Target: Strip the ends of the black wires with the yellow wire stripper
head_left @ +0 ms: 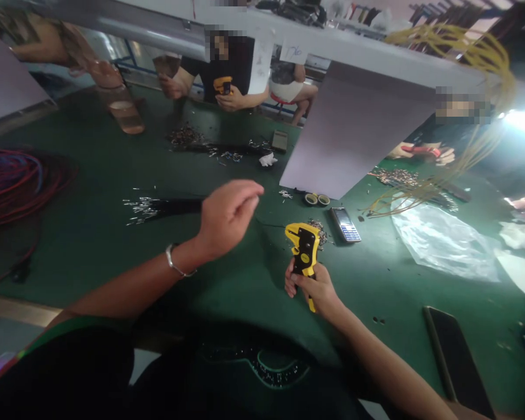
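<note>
My right hand [311,290] is wrapped round the handle of a yellow and black crimping tool [304,248], held upright over the green table [91,233]. My left hand [226,217], with a bracelet on the wrist, hovers to the left of the tool, fingers curled and pinched on a thin black wire that runs toward the tool. A bundle of black wires with metal ends [157,207] lies on the table behind my left hand. A small heap of metal terminals [321,230] sits just beyond the tool's head.
A phone [345,224] and two tape rolls [317,200] lie right of the tool. Red cable coils [13,184] at left, clear plastic [441,242] and yellow wires [424,192] at right. A dark phone [457,359] near the front edge. Other people work across the table.
</note>
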Available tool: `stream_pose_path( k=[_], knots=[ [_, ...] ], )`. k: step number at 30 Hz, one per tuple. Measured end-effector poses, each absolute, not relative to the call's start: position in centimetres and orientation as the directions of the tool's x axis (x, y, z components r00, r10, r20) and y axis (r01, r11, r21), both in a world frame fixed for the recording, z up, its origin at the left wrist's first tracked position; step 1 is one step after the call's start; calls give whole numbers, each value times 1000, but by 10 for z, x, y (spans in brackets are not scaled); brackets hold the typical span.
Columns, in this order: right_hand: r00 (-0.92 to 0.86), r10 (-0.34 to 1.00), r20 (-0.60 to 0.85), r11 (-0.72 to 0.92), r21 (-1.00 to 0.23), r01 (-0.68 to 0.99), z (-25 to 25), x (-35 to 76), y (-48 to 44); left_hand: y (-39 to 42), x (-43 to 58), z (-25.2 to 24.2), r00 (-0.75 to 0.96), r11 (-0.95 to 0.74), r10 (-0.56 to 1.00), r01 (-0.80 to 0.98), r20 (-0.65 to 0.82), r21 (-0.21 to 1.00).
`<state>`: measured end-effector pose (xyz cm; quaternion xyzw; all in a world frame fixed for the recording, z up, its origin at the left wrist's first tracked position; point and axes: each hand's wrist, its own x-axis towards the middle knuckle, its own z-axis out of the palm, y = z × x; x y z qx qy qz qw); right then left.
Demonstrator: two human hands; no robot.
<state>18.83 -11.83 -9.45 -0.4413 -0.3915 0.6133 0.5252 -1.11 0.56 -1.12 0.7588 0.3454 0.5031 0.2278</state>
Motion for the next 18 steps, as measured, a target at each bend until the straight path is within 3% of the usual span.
stream_pose_path(
  k=[3, 8, 13, 18],
  knots=[
    [-62, 989, -131, -144, -936, -320, -94, 187, -118, -5, 2, -27, 536, -670, 699, 256, 474, 697],
    [-83, 988, -127, -148, -926, -347, -93, 187, -120, 1, 13, -51, 602, -405, 783, 305, 155, 862],
    [-87, 989, -123, -145, -935, -324, -94, 187, -120, 0, 12, -48, 608, -442, 781, 375, 143, 815],
    [-82, 988, -131, -148, -956, -253, -92, 187, -119, -6, 13, -44, 613, -464, 768, 337, 183, 819]
  ],
)
